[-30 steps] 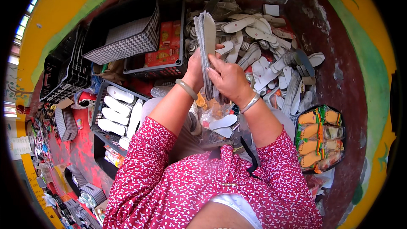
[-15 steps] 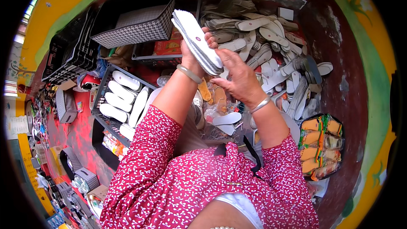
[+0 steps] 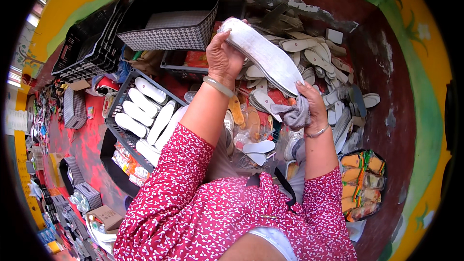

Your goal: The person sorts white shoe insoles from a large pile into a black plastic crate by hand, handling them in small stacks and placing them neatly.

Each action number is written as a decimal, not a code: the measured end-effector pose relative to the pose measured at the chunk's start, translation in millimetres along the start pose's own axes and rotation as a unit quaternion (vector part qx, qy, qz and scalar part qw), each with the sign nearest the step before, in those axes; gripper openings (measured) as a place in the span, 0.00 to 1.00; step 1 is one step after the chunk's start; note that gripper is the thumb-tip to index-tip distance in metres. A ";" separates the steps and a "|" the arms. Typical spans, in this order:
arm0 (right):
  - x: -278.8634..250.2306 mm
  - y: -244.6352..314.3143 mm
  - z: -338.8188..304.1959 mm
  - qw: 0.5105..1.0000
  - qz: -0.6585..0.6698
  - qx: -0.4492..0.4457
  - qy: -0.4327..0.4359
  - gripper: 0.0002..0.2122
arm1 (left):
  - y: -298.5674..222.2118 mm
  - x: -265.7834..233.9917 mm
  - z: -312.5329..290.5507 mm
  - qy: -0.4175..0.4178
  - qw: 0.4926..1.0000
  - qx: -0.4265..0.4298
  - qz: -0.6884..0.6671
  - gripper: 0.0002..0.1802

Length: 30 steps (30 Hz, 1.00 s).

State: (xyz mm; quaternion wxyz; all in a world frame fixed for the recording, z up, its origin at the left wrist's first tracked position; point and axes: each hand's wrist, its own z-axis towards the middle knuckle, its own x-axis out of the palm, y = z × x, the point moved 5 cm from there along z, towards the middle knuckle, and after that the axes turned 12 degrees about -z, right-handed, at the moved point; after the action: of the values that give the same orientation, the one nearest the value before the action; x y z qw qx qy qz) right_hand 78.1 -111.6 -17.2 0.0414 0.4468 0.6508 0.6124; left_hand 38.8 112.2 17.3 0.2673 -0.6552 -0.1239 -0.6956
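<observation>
A stack of white insoles [image 3: 263,54] with layered grey edges is held up, slanting down from left to right. My left hand [image 3: 223,57] is closed round its upper left end. At the lower right end, the fingertips of my right hand [image 3: 314,105] touch the stack, and that hand is closed on a crumpled grey cloth [image 3: 296,113]. Beneath the hands lie two loose white insoles [image 3: 259,147] and orange insoles [image 3: 236,109]. The fingers of the left hand behind the stack are partly hidden.
To the left, a dark crate [image 3: 118,97] holds several white insoles. A houndstooth-patterned bin [image 3: 166,37] stands beyond it, beside black crates [image 3: 89,50]. Piled insoles [image 3: 316,58] cover the far right by the dark red wall [image 3: 394,116]. Packed orange insoles [image 3: 355,176] lie at the right.
The stack has swung round, showing a broad plain face and lying more level. My right hand has moved right and down to its end, and a grey cloth now shows in it.
</observation>
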 end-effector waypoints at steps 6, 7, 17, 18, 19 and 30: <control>3.3 -0.8 -6.6 0.999 -0.037 0.011 -0.034 0.15 | 0.6 4.3 -2.8 0.031 0.999 0.007 0.008 0.30; 3.0 -0.1 -7.3 0.998 -0.051 0.007 -0.030 0.16 | 1.6 3.8 -3.4 0.022 1.000 0.012 0.011 0.30; -8.1 -15.4 -2.1 0.994 -0.088 0.013 -0.062 0.19 | 7.6 -8.3 -1.0 -0.039 0.998 0.032 0.031 0.25; -12.9 -19.7 2.5 0.996 -0.079 0.002 -0.050 0.20 | 7.4 -10.8 0.9 -0.036 0.999 0.028 0.017 0.25; -12.2 -18.8 2.9 0.997 -0.067 0.002 -0.035 0.20 | 6.6 -10.1 1.6 -0.031 0.999 0.025 0.003 0.25; 10.3 -3.9 -6.7 0.996 -0.089 -0.014 0.005 0.20 | 0.4 -8.8 2.4 -0.042 0.998 0.054 0.007 0.26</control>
State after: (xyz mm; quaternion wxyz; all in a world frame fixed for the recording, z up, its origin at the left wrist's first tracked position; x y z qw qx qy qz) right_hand 65.8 -109.6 -13.7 0.0989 0.3837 0.6794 0.6176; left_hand 41.1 114.9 8.9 0.3019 -0.6692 -0.1678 -0.6579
